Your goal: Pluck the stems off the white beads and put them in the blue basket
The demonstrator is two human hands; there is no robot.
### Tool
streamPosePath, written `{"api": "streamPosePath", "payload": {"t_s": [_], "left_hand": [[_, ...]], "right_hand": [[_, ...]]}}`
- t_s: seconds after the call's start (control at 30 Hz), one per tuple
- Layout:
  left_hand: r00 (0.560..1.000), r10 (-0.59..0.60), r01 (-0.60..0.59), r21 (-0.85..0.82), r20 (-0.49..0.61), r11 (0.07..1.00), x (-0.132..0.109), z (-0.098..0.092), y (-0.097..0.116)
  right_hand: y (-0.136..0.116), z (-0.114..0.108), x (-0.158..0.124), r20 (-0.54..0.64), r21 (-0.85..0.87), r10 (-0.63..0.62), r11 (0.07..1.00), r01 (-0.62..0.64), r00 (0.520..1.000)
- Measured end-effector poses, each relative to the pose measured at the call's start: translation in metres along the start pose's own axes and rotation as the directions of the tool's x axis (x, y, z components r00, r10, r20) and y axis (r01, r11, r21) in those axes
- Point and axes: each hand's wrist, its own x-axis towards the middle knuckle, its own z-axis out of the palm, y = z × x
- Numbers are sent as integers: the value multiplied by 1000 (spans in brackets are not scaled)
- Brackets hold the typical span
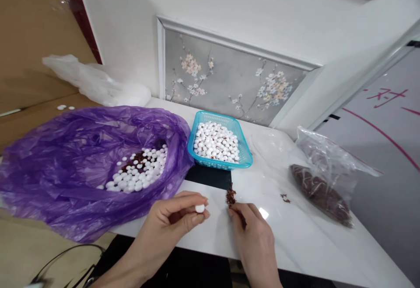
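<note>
Between thumb and fingers, my left hand [177, 218] pinches a small white ball [200, 208] above the white table [210, 231]. My right hand [254, 235] has its fingers pressed together at a small pile of dark brown bits [230, 196]; what its fingertips hold, if anything, is too small to make out. Behind the hands stands a blue basket [247, 160] full of white balls [216, 141]. To the left lies an open purple bag [75, 148] with white balls [138, 178] and brown bits inside.
A clear bag of brown material [323, 194] lies at the right, with a few loose bits [285, 198] beside it. A white plastic bag [98, 82] is at the back left, near some white balls [65, 107] on cardboard. A wall with a floral panel [226, 74] bounds the back.
</note>
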Motion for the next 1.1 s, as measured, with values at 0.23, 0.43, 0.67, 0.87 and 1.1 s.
{"api": "streamPosePath", "payload": {"t_s": [0.23,0.43,0.67,0.87,1.1], "left_hand": [[996,88,-87,66,-22,994,12,1,4],[870,492,-463,402,36,790,78,36,24],[829,523,-503,671,196,545,79,13,52],[946,323,-91,957,-3,277,41,-88,88],[973,203,81,984,-113,159,17,-144,89]], "right_hand": [[1,1,-1,15,-45,-19,999,20,1000],[2,10,-3,-9,-135,13,991,-14,1000],[4,17,-8,-84,-170,47,984,-61,995],[0,14,-11,-177,-132,122,980,-146,977],[-4,11,-12,-238,-64,102,991,-120,966]]}}
